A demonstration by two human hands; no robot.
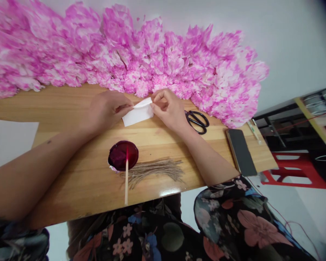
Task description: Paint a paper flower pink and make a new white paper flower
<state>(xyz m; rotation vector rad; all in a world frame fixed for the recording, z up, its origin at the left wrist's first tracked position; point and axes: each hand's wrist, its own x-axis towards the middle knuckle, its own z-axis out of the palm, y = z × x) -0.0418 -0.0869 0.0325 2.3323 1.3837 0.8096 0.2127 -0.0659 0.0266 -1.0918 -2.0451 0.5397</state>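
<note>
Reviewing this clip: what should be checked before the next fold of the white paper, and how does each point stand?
1. Left hand pinches the white paper: ok.
2. Right hand pinches its upper edge: ok.
3. Paper lies clear of the dye dish: ok.
4. Stick rests on the dish, tip in dye: ok.
5. Scissors lie closed: cannot tell.
6. Twine bundle apart from paper: ok.

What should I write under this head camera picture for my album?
Two hands pinch a folded white paper on a wooden table beside pink paper flowers.
</note>
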